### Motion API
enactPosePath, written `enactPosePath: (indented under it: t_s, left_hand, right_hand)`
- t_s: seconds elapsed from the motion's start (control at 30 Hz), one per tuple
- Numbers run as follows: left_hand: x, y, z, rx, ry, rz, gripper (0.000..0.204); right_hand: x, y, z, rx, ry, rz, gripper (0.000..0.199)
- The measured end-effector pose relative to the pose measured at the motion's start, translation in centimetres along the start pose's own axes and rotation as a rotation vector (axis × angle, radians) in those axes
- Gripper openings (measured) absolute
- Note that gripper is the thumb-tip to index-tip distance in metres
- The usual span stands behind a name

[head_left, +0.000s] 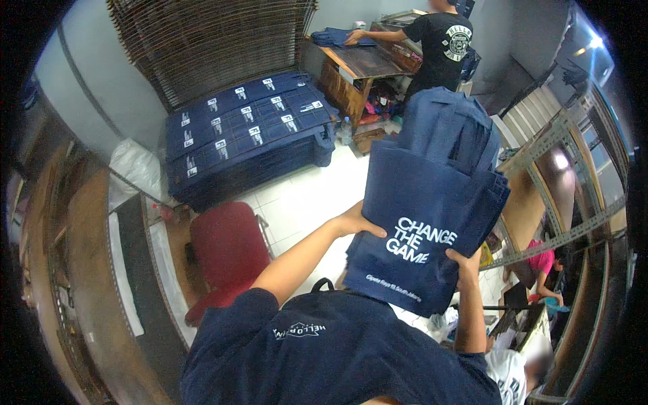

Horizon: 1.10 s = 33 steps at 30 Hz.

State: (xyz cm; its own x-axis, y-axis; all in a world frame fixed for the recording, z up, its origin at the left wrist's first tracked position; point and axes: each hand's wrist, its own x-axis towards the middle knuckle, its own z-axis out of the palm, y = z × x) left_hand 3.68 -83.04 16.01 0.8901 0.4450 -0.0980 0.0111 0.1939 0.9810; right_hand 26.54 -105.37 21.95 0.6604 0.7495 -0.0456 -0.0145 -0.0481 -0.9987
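A thick stack of navy blue tote bags (425, 202) is held up in front of my chest, handles at the far end and white lettering on the top bag. At its left edge my left hand (358, 224) grips the stack, thumb on top and fingers out of sight beneath. My right hand (466, 263) clasps the right edge the same way, its thumb near the lettering. Several layered edges show at the stack's right side.
Beyond the white tiled floor, a broad pile of navy bags (250, 128) with white prints stands at the back left. A red chair (226, 246) is left of me. At the back, a person (435, 44) touches folded navy fabric on a wooden table (368, 62). Metal racks (560, 236) rise on the right.
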Motion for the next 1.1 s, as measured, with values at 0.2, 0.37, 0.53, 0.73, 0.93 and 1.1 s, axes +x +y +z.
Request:
enactPosePath:
  t_s: [0.2,0.37,0.53,0.73,0.93,1.1]
  left_hand:
    - [12.8,-5.7,-5.7,0.041,0.168,-0.304,0.125]
    - [12.6,-17.3,-15.9,0.041,0.731,-0.348,0.115]
    - [-1.3,-27.9,-24.8,0.205,1.446,-0.716,0.092]
    - [-6.5,-33.6,-27.6,-0.416,1.819,-1.135,0.082]
    - [13.7,-30.2,-43.0,0.133,1.466,-0.808,0.086]
    - [27.5,-11.3,-55.8,0.160,1.260,-0.198,0.074]
  right_hand:
    - [16.2,-3.3,0.7,-0.656,-0.178,-0.445,0.112]
    - [27.3,-2.0,2.3,-1.302,-0.407,-0.324,0.111]
    - [36.9,4.2,1.9,-1.595,-0.704,-0.161,0.113]
    - [46.6,-0.1,6.8,-1.801,-0.831,0.054,0.116]
    - [56.5,-10.0,15.5,-1.742,-0.732,-0.110,0.122]
    - [63.8,-14.9,21.5,-1.704,-0.634,-0.275,0.121]
